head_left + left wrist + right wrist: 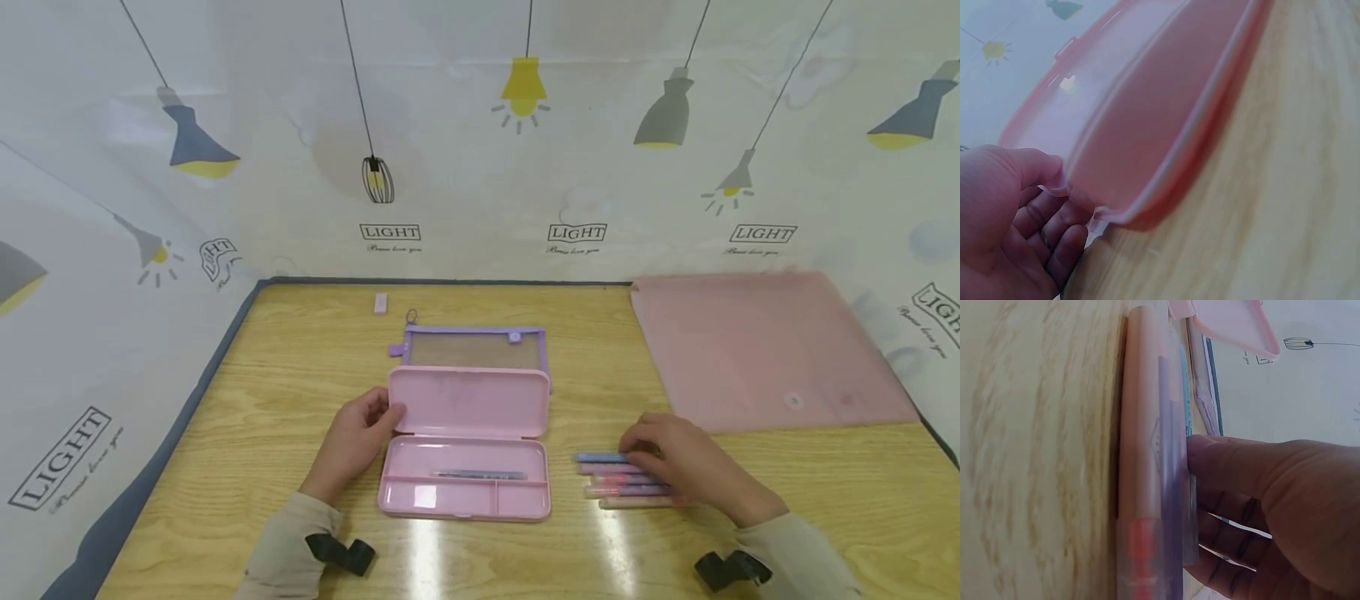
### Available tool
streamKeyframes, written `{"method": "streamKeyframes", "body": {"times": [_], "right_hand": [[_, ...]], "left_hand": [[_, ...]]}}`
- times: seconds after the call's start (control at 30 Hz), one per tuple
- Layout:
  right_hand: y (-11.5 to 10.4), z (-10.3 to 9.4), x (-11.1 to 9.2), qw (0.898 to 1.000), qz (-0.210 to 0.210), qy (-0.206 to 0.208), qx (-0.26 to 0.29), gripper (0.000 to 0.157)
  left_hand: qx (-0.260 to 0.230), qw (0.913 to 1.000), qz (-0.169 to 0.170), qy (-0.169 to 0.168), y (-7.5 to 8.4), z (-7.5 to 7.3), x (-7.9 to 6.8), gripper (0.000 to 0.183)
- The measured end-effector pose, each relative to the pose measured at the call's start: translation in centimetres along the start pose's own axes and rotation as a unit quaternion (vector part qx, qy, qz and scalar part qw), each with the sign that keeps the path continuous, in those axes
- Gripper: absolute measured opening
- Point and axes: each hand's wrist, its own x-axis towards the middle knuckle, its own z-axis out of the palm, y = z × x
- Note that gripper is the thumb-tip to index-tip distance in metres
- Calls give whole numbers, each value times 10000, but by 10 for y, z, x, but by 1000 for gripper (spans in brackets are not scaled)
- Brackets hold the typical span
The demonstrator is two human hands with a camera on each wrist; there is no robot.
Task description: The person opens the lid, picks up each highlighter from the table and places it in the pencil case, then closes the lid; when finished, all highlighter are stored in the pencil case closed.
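Note:
A pink pencil case [438, 500] lies unlatched with its lid [468, 404] raised at the back; one slim pen [483, 475] rests inside along the divider. My left hand [351, 442] grips the lid's left edge, thumb on the inner face and fingers behind, as the left wrist view also shows. To the right of the case, several pens and markers lie side by side. My right hand [693, 462] is over their right ends, thumb and fingers pinching the blue pen [600, 457] at the far side. Nearest me in that row is a peach marker [1138, 425].
Behind the lid lies a purple-edged mesh pouch [472, 348], partly hidden. A small pink eraser [381, 303] sits near the table's back edge. At the back right is a flat pink folder [765, 350]. Printed sheeting [465, 108] walls the wooden table [285, 358] at the back and sides.

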Motion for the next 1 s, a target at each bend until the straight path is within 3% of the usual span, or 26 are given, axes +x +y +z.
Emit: {"method": "streamKeyframes", "body": {"times": [0.37, 1.0], "right_hand": [[-11, -6, 1, 9997, 118, 219, 73, 13], [-83, -3, 39, 9987, -412, 261, -176, 7]], "left_hand": [[-82, 9999, 90, 26, 0, 0, -1, 20], [29, 9999, 132, 54, -2, 0, 1, 19]]}}
